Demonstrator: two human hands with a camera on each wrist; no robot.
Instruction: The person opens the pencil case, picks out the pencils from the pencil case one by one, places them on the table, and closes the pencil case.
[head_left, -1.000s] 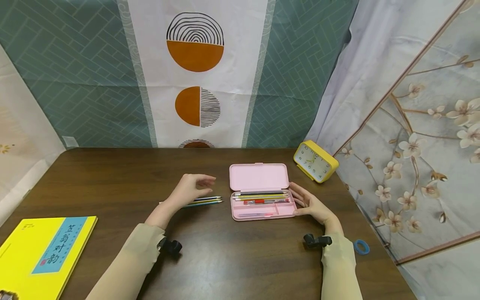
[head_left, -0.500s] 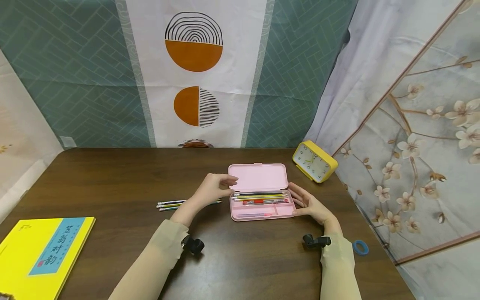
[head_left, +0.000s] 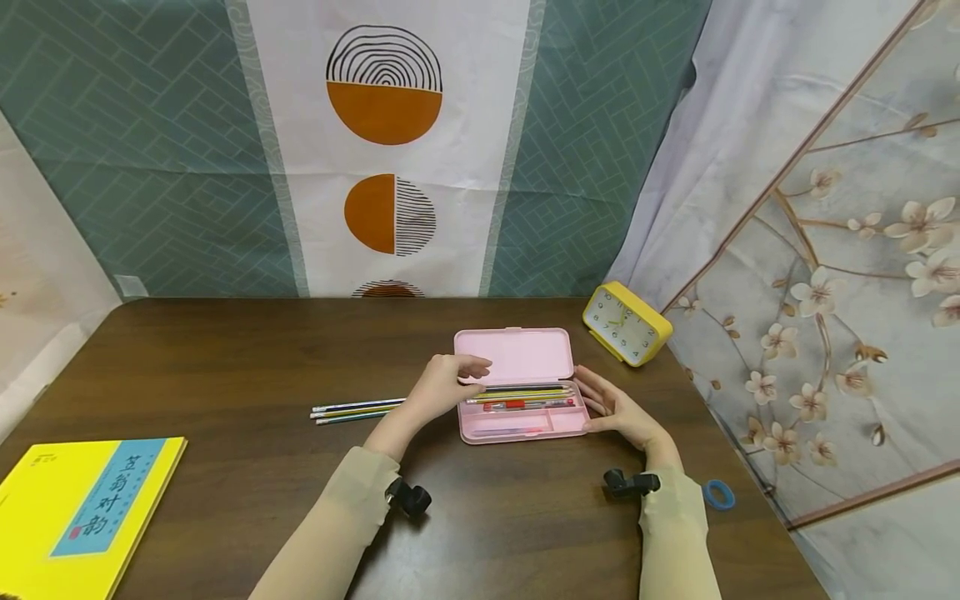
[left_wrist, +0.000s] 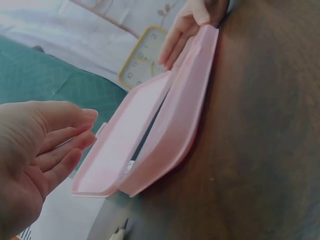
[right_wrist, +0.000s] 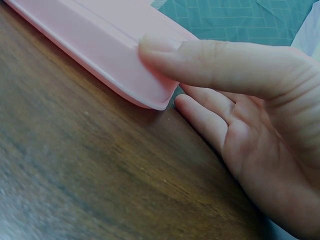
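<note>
A pink pencil case (head_left: 513, 353) lies with its lid raised back on the table. Inside it are several pencils (head_left: 528, 395), a red-marked pen (head_left: 517, 406) and a thin pale stick in the front compartment. My left hand (head_left: 446, 387) hovers at the case's left end, fingers loosely bent and nothing held; the left wrist view shows this hand (left_wrist: 45, 155) apart from the lid. At the right end, my right hand (head_left: 624, 414) holds the case, thumb (right_wrist: 170, 55) on the front corner and fingers along the side. Several loose pencils (head_left: 348, 411) lie left of the case, partly behind my left wrist.
A yellow alarm clock (head_left: 626, 325) stands at the back right. On the left lies a yellow book (head_left: 82, 508) with a blue title strip. A blue ring (head_left: 718, 495), perhaps a tape roll, sits beside my right sleeve. Hanging cloth (head_left: 405, 150) borders the table's back.
My left hand has moved right, from above the loose pencils to the left end of the pencil case. The right hand has stayed on the case.
</note>
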